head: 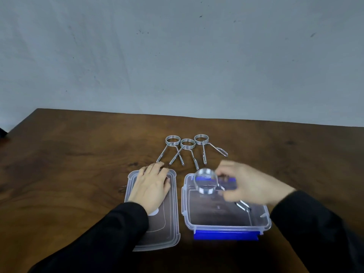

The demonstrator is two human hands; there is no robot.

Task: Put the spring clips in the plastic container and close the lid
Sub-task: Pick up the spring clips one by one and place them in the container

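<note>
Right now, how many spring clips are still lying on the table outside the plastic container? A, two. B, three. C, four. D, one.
B: three spring clips lie in a row on the wooden table beyond the container, while the right hand holds a fourth, blurred clip over the open container.

container (226,219) mouth open, right hand (250,186) above, lid (173,213) aside
</note>
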